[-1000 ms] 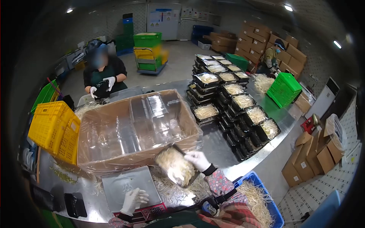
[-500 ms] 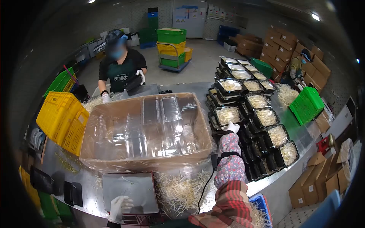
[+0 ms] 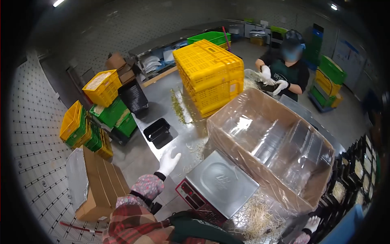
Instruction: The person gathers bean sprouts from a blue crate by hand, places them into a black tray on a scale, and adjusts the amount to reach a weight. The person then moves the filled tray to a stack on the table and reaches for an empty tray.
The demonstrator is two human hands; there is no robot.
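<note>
My left hand [image 3: 168,163], in a white glove, reaches over the table's front edge with its fingers apart and nothing in it. Just beyond it lies an empty black tray [image 3: 157,131], not touched by the fingers. At the lower right is my right hand [image 3: 312,224], also gloved, open and holding nothing. A scale [image 3: 219,183] with a metal plate and red front sits between the hands. Loose bean sprouts [image 3: 260,217] are heaped to the right of the scale, near my right hand. Stacked black trays of sprouts [image 3: 338,191] stand at the far right.
A large carton lined with clear plastic [image 3: 268,142] stands behind the scale. Yellow crates [image 3: 211,77] rise at the table's back. More black trays [image 3: 133,97] lie at the left edge. Across the table, a co-worker [image 3: 284,69] handles a tray. Cardboard boxes [image 3: 101,183] stand lower left.
The view has swung left. My right hand has left the stacked trays and come back near the sprouts. My left hand has moved from the scale toward the black tray. The co-worker's hands have come together.
</note>
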